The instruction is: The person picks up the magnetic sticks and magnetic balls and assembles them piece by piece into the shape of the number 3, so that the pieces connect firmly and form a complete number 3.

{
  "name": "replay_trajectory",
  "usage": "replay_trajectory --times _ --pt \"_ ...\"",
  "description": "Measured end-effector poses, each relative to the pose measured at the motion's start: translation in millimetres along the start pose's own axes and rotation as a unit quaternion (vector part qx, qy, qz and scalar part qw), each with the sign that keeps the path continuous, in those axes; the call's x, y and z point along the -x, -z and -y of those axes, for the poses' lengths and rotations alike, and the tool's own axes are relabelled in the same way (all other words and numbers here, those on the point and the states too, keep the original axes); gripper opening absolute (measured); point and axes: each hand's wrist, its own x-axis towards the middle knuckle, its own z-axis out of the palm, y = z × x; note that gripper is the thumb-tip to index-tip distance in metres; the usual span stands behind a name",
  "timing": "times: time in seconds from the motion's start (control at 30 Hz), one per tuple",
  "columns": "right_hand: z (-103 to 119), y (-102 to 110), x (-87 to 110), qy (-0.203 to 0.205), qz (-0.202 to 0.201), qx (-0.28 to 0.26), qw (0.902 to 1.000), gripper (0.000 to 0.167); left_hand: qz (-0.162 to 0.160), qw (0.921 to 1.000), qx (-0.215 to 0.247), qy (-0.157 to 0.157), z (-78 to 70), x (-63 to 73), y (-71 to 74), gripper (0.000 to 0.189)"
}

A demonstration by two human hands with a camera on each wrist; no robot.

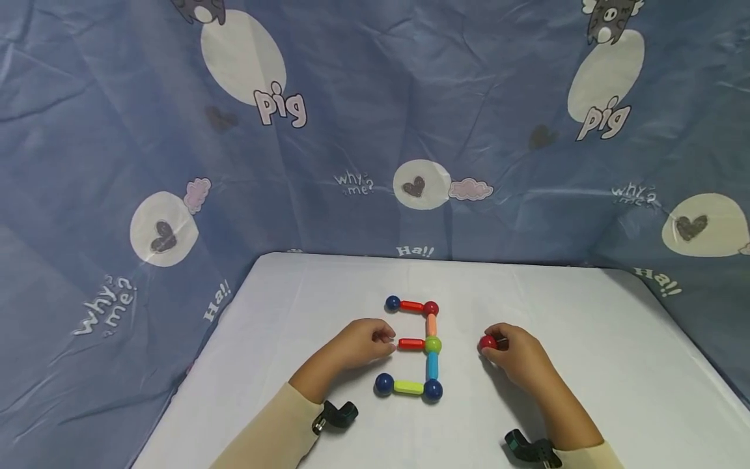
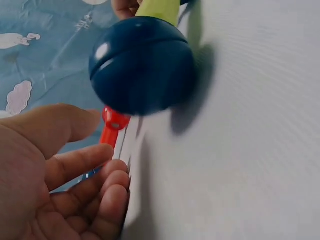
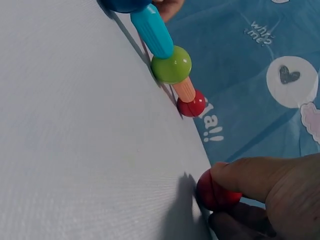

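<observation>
On the white table lies a figure of coloured rods and balls, shaped like a reversed E. Its middle red rod [image 1: 411, 343] runs left from the green ball [image 1: 433, 344]. Beside that rod's free end is my left hand [image 1: 366, 342], fingers loosely curled with nothing between them; the thumb stands apart from them in the left wrist view. To the right of the figure, my right hand [image 1: 515, 355] pinches a red ball [image 3: 215, 191] between thumb and fingers, low over the table. A dark blue ball [image 2: 142, 65] at the lower left corner looms large in the left wrist view.
The upper arm has a red rod [image 1: 412, 306] ending in a blue ball [image 1: 392, 303]; the lower arm is a yellow-green rod [image 1: 408, 387]. Orange and light blue rods form the spine. A blue printed cloth [image 1: 351, 130] hangs behind the white table [image 1: 293, 286].
</observation>
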Motion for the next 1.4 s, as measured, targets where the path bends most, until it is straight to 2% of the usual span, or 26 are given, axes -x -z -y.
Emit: replay_trajectory --times 0.13,0.27,0.43,0.6,0.83,1.13,1.4 --pt "-2.0 -4.4 0.3 0.000 -0.001 0.001 1.0000 0.040 -0.011 0.9999 0.007 -0.005 14.1 15.2 0.5 0.015" --pt "-1.0 -9.3 0.1 0.003 -0.002 0.005 1.0000 0.042 -0.018 0.9996 0.009 -0.022 26.0 33.3 1.8 0.012" --pt "2.4 -13.6 0.2 -0.002 -0.002 -0.003 1.0000 0.044 0.015 0.9985 0.026 -0.047 28.5 49.4 4.2 0.019" --pt "6.5 -20.1 3.1 0.006 0.001 -0.036 0.9993 0.042 0.041 0.9976 0.039 -0.041 26.6 59.7 2.2 0.024" --pt "17.7 -26.2 2.5 0.029 -0.004 -0.057 0.9979 0.039 0.060 0.9961 0.041 -0.050 27.2 61.4 2.0 0.026" --pt "35.4 -32.8 -2.1 0.055 -0.014 -0.095 0.9939 0.035 0.056 0.9972 0.027 -0.040 25.8 61.2 -1.5 0.025" --pt "65.9 -43.8 -14.6 0.072 0.002 -0.105 0.9918 0.034 0.057 0.9971 0.023 -0.046 26.7 58.7 -1.8 0.025"
